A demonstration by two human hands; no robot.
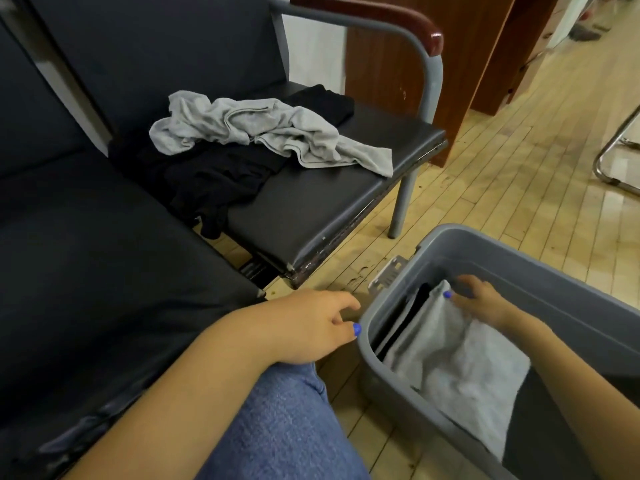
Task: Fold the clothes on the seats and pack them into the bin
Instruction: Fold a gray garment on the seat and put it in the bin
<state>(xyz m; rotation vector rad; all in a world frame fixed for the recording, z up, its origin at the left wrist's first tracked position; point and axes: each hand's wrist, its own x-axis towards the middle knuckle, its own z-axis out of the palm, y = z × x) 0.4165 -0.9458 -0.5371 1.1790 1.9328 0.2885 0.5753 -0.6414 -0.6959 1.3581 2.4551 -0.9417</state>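
Observation:
A grey plastic bin (391, 344) stands on the floor at the lower right. Inside it a folded light-grey garment (464, 368) leans against a folded black one (414, 308). My right hand (479, 299) is down in the bin, fingers closed on the top edge of the grey garment. My left hand (311, 327) hovers beside the bin's left rim above my knee, fingers loosely apart, holding nothing. On the far seat (311, 209) a crumpled grey garment (263, 131) lies over a crumpled black garment (214, 178).
The near seat (104, 271) to my left is dark and bare. The far seat has a metal armrest (408, 32) with a wooden top. A wooden cabinet (433, 64) stands behind it. A chrome chair leg (613, 157) is at the right.

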